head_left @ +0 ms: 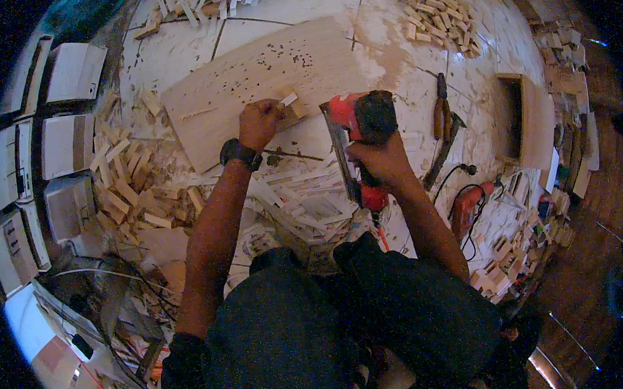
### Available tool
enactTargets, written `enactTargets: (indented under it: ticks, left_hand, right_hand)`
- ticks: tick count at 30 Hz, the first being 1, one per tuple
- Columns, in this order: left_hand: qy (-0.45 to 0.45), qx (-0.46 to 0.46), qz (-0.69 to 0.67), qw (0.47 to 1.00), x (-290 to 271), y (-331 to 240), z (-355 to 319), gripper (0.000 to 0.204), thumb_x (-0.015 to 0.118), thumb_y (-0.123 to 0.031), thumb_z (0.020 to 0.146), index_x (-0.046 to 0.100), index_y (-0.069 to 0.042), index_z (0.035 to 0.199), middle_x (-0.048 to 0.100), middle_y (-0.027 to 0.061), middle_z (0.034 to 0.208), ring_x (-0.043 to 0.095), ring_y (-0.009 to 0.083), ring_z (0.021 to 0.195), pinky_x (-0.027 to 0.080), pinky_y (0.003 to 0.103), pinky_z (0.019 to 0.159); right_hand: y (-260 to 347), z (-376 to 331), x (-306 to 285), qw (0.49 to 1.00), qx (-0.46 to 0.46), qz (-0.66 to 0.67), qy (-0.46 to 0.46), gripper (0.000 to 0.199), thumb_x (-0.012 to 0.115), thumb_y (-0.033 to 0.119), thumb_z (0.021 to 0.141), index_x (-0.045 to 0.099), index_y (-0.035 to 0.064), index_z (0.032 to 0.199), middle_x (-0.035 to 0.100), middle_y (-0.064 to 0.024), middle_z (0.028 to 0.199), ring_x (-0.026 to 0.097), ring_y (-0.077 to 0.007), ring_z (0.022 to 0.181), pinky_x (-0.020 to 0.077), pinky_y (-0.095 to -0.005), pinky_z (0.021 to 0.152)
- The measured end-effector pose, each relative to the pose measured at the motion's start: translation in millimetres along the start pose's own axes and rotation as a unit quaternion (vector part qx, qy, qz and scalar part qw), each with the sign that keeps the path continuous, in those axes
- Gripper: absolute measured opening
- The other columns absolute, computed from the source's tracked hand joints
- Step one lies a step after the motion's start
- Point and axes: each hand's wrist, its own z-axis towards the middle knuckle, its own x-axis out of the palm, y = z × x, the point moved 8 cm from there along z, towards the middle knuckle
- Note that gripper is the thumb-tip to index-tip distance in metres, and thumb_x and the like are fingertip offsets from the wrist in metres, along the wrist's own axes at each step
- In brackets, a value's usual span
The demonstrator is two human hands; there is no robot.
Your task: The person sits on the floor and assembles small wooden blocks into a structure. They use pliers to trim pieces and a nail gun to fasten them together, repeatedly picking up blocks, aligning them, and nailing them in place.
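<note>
My right hand [384, 161] is wrapped round the handle of a red and black nail gun [349, 111], whose long magazine slants down toward my knees. A thin orange line runs from its lower end. My left hand [260, 123], with a dark watch above it, pinches a small wooden piece [289, 99] with a pale strip on it. Just beside these fingers is a light wooden block [296, 111]. Both are over the near edge of a large wooden board [249, 74], which is dotted with dark specks.
Loose wooden offcuts [124, 183] lie left of the board, and white strips [298, 209] before my knees. A pile of small blocks [439, 15] sits at far right. Pliers [442, 110], an open wooden box [522, 120] and a red corded tool [471, 207] are on the right.
</note>
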Motion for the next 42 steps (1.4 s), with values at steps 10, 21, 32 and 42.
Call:
enactTargets:
  ticks: [10, 21, 32, 42]
  left_hand:
    - [0.032, 0.020, 0.037, 0.999, 7, 13, 20, 0.029, 0.059, -0.030, 0.081, 0.069, -0.003, 0.086, 0.067, 0.0117, 0.073, 0.064, 0.0221, 0.063, 0.049, 0.034, 0.064]
    - [0.045, -0.033, -0.032, 0.998, 12, 20, 21, 0.030, 0.059, -0.032, 0.080, 0.069, -0.004, 0.082, 0.065, 0.0158, 0.073, 0.064, 0.0276, 0.065, 0.050, 0.037, 0.065]
    - [0.038, 0.022, 0.023, 0.999, 12, 16, 25, 0.029, 0.057, -0.030, 0.079, 0.069, -0.003, 0.079, 0.066, 0.0160, 0.073, 0.064, 0.0295, 0.066, 0.051, 0.039, 0.067]
    - [0.036, -0.013, -0.012, 0.999, 8, 9, 25, 0.031, 0.059, -0.033, 0.077, 0.069, -0.003, 0.076, 0.065, 0.0167, 0.069, 0.063, 0.0312, 0.064, 0.050, 0.040, 0.067]
  right_hand:
    - [42, 22, 32, 0.997, -0.067, -0.034, 0.037, 0.029, 0.062, 0.003, 0.064, 0.055, 0.0047, 0.092, 0.056, -0.0018, 0.072, 0.053, -0.0116, 0.059, 0.0457, -0.0281, 0.053]
    - [23, 49, 54, 0.993, 0.000, -0.106, 0.057, 0.036, 0.061, 0.003, 0.067, 0.054, 0.0051, 0.102, 0.057, -0.0024, 0.077, 0.055, -0.0119, 0.062, 0.0480, -0.0289, 0.055]
    - [29, 49, 61, 0.986, -0.064, -0.136, 0.066, 0.037, 0.061, 0.014, 0.066, 0.059, 0.0114, 0.103, 0.064, -0.0141, 0.089, 0.062, -0.0324, 0.083, 0.0495, -0.0381, 0.073]
    - [23, 46, 33, 0.995, -0.092, -0.045, 0.002, 0.028, 0.065, 0.007, 0.067, 0.056, 0.0064, 0.094, 0.058, -0.0055, 0.075, 0.057, -0.0170, 0.061, 0.0494, -0.0310, 0.055]
